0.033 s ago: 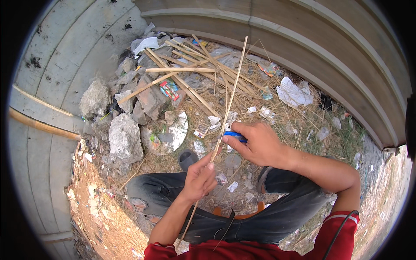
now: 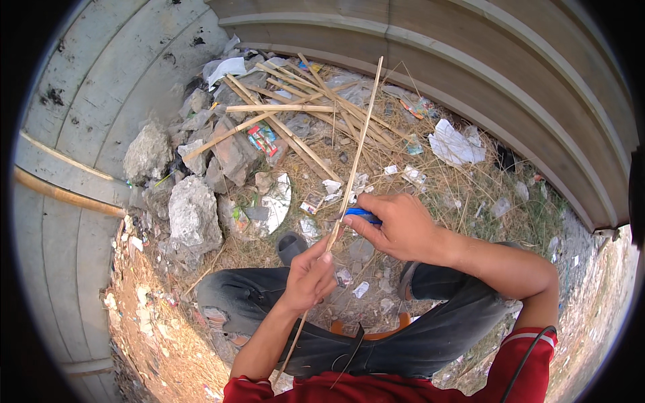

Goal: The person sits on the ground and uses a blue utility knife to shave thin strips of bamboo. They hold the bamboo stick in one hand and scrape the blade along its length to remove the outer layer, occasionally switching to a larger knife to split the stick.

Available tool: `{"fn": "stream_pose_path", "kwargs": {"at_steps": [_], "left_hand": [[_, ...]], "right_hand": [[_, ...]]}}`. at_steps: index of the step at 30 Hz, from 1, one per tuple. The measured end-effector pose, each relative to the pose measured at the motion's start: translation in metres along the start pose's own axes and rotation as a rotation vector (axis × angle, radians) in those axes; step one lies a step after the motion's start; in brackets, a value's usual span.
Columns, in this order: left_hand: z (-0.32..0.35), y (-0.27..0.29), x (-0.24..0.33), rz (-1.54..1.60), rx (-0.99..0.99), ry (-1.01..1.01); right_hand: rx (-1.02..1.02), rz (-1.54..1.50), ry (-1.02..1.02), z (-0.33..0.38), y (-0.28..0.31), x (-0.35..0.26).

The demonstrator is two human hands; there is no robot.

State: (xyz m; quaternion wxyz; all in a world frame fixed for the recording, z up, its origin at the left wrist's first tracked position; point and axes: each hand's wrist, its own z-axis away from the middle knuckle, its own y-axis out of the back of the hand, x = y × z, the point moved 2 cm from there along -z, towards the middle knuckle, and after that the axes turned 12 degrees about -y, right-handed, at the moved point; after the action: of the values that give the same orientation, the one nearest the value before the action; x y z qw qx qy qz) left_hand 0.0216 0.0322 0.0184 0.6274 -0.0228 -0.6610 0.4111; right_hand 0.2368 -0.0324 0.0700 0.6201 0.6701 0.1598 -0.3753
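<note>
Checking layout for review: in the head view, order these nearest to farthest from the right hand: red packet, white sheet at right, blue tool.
1. Blue tool: in the right hand.
2. White sheet: ahead, rightward.
3. Red packet: ahead, far left.

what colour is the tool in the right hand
The part of the tool showing in the right hand is blue, seen best in the head view.

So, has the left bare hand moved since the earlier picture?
No, the left bare hand shows no visible shift relative to the large, rough, pale-grey rock.
</note>
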Motion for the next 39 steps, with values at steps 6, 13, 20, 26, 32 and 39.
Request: {"fn": "stream_pose_path", "kwargs": {"at_steps": [6, 13, 20, 26, 32, 39], "left_hand": [[0.001, 0.004, -0.006, -0.03, 0.052, -0.036], [-0.002, 0.001, -0.002, -0.118, 0.056, -0.049], [0.001, 0.004, -0.004, -0.063, 0.053, -0.053], [0.002, 0.006, -0.003, -0.043, 0.031, -0.04], [-0.001, 0.006, -0.003, -0.047, 0.04, -0.032], [-0.002, 0.004, -0.003, -0.064, 0.033, -0.03]], "right_hand": [[0.065, 0.068, 0.111, 0.006, -0.01, -0.003], [0.048, 0.131, 0.101, 0.0, -0.013, -0.001], [-0.039, 0.053, 0.065, 0.001, -0.017, -0.003], [-0.141, -0.128, -0.026, 0.002, -0.018, -0.005], [-0.241, -0.291, -0.072, -0.008, -0.021, 0.005], [0.062, 0.099, 0.086, 0.0, -0.014, 0.0]]}}
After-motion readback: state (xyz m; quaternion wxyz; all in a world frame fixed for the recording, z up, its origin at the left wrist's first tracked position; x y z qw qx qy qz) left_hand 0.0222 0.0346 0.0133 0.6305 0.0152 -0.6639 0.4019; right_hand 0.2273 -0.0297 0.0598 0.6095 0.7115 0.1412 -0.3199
